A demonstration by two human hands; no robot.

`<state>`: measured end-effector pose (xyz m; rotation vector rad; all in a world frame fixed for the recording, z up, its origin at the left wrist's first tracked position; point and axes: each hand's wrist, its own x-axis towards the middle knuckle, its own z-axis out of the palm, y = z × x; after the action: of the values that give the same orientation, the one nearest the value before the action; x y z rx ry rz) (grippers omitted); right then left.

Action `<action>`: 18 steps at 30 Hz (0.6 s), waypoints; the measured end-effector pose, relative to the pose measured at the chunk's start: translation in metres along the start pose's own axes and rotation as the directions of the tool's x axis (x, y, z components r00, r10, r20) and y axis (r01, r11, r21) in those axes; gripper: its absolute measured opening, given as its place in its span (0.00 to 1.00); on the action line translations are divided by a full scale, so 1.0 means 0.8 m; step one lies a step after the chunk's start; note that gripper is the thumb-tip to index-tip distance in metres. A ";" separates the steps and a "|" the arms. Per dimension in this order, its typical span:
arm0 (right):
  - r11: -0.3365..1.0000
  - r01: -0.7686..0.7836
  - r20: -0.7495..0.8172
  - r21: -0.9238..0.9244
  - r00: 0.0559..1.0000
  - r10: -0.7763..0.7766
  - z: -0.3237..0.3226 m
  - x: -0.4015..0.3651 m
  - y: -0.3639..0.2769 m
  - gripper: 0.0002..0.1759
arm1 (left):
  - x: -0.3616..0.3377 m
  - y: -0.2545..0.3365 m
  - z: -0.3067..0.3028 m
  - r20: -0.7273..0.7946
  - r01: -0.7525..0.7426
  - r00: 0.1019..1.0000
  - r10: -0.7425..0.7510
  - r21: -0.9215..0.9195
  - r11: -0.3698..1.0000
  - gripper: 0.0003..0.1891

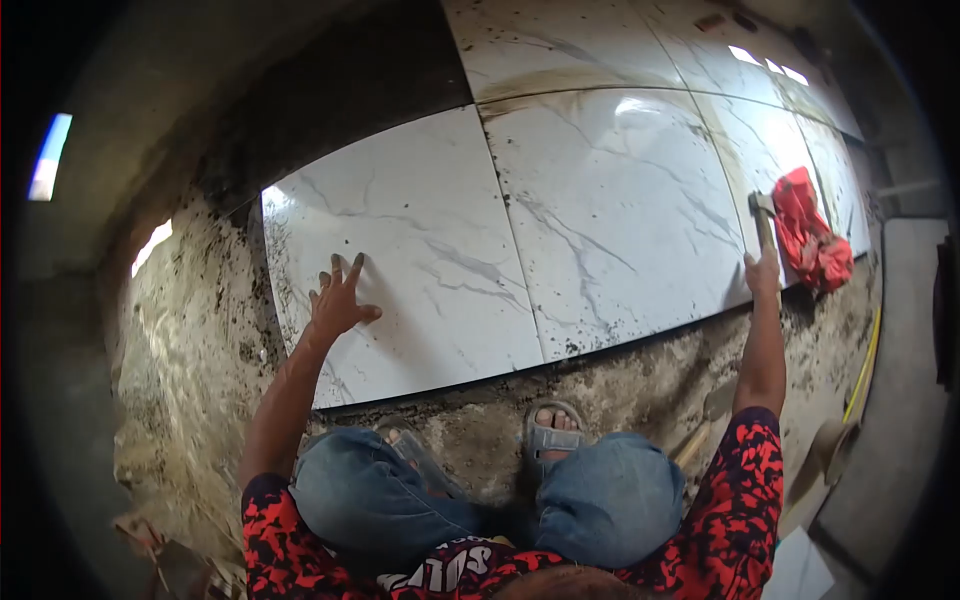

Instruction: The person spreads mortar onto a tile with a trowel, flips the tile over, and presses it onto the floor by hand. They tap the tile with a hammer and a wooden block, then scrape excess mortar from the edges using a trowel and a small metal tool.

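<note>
Here the person's right hand (762,275) wraps the grey-headed hammer (763,215), its lower handle lost inside the fist! Next to it, whatever the crumpled red plastic bag (812,240) might hold can't be seen. Down low, blue denim trousers (610,500) cover parts of 2 grey strapped sandals (556,438), and far off, 2 small dark objects (710,21) are too small to name.

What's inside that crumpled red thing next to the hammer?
The red bundle lies on the white tiles, beside the hammer. Only its crumpled outside shows; the folds hide anything inside.
</note>
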<state>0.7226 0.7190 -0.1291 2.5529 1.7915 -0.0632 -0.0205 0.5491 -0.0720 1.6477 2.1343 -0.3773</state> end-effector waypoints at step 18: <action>0.994 0.001 0.113 -0.105 0.993 0.011 0.052 0.096 0.028 0.39 | 0.009 -0.009 0.013 0.013 0.006 1.000 -0.006 0.025 1.000 0.58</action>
<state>0.7685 0.7820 -0.1745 2.4293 1.7005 -0.1089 -0.0276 0.5485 -0.0850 1.6484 2.1338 -0.4162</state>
